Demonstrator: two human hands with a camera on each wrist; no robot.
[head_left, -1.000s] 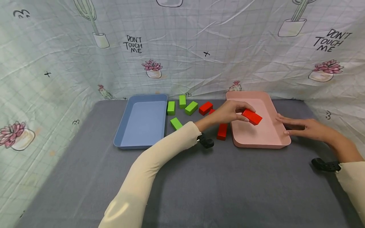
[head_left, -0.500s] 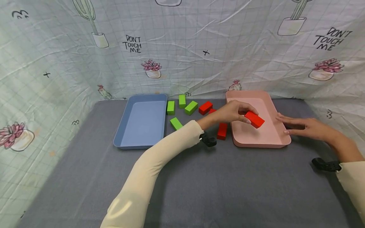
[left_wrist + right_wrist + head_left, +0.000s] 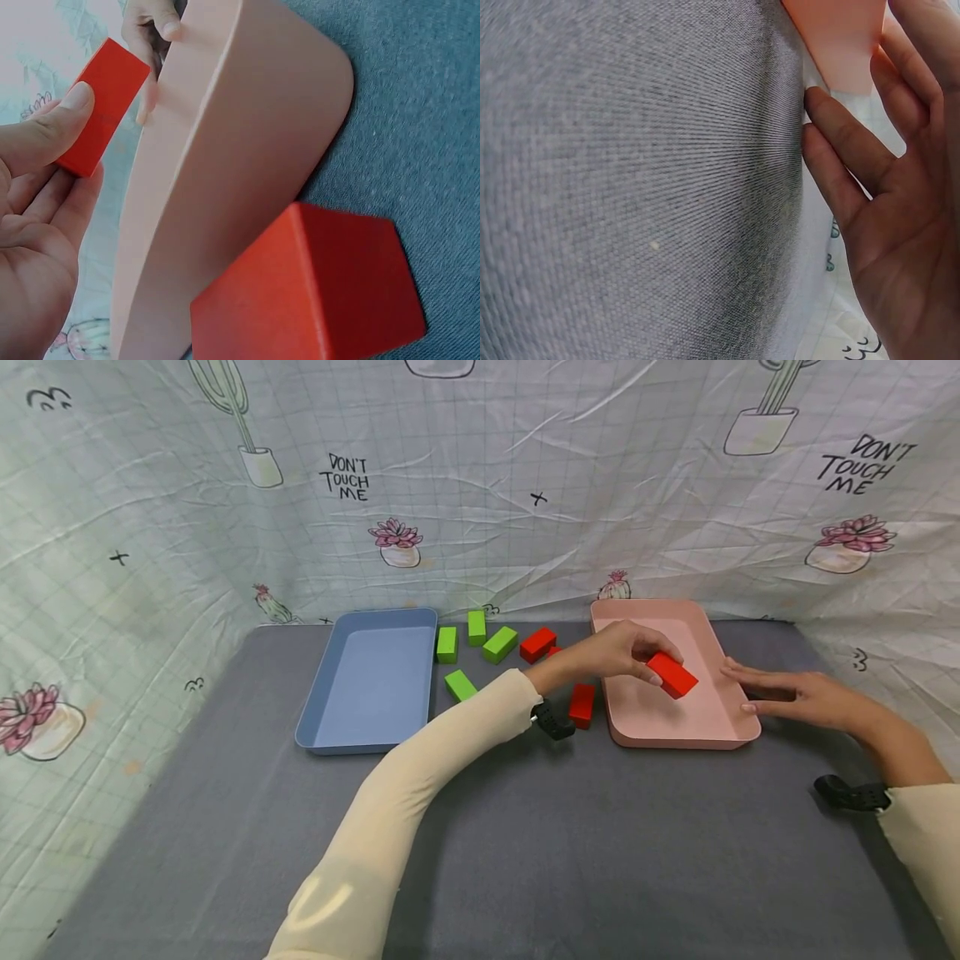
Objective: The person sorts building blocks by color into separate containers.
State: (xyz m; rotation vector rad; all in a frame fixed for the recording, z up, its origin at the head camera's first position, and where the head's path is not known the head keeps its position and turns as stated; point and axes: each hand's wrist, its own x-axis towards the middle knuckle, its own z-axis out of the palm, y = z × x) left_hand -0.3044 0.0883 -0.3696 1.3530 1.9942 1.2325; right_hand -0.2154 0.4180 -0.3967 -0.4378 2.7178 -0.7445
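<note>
My left hand [image 3: 622, 652] pinches a red block [image 3: 672, 676] between thumb and fingers, held tilted above the pink tray [image 3: 682, 744]. The left wrist view shows the thumb flat on one face of this red block [image 3: 112, 101] and fingers behind it. My right hand [image 3: 806, 695] touches the tray's right rim with extended fingers; in the right wrist view the same hand [image 3: 900, 180] lies beside the pink wall. Another red block [image 3: 581, 706] sits on the cloth just left of the tray, and one more [image 3: 537, 645] lies farther back. Part of a further red block [image 3: 553, 652] shows behind the left forearm.
Several green blocks, among them one at the back [image 3: 477, 628] and one nearer [image 3: 460, 686], lie between the trays. A blue tray [image 3: 367, 748] stands on the left of the grey cloth [image 3: 600, 843]. A patterned curtain [image 3: 480, 485] hangs behind and at the sides.
My left hand has shifted slightly right and the red block in it has tilted a little more. The right hand stays at the tray's rim.
</note>
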